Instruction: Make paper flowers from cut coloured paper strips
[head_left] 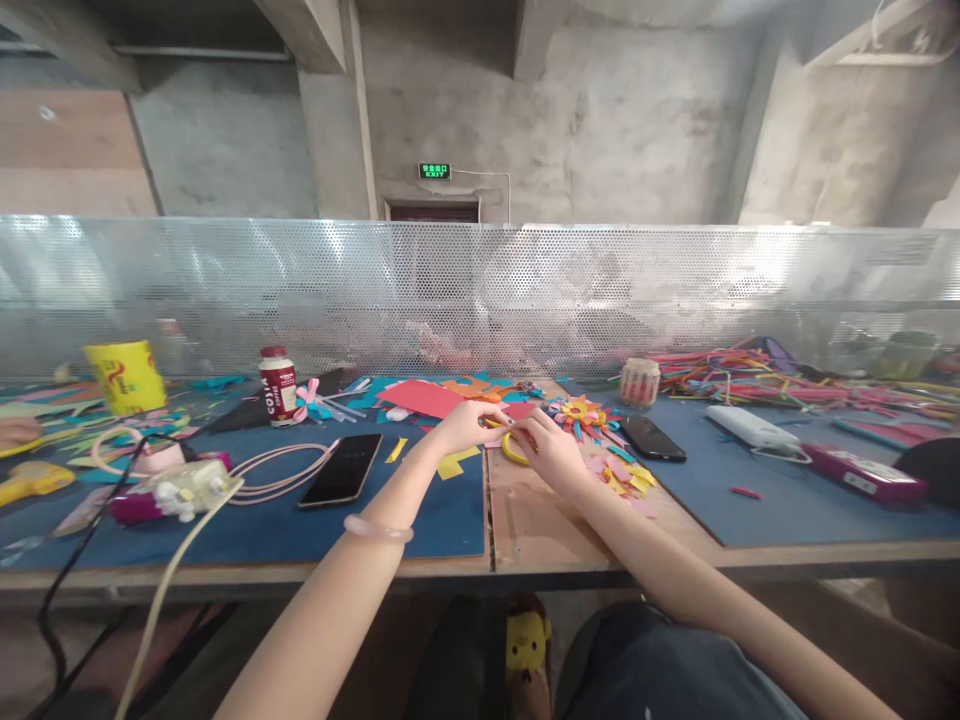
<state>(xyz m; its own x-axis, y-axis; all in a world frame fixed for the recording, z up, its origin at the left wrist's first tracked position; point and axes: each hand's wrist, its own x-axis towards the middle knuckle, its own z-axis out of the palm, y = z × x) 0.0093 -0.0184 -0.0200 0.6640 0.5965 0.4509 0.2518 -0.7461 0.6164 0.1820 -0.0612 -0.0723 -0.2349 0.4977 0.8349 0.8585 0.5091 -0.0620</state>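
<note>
While your two hands come together at the center of the frame, a curled yellow strip [512,453] is pinched between your fingertips above the desk [540,540]. Your left hand [472,426], a pale bracelet [379,529] on its forearm, closes its fingers at the strip's upper end; your right hand [547,446] grips it too, a loop showing just below. Red paper [421,397] lies behind your left hand, and a multicolored paper flower [583,412] sits beyond your right, with yellow and pink scraps [624,476] nearer you. A dark phone [343,470] rests at center left, another phone [653,438] at center right. A red-capped bottle [279,388] and a yellow tub [127,378] stand at left; a jar [640,383] stands right of center, before a perforated metal screen [315,290].
</note>
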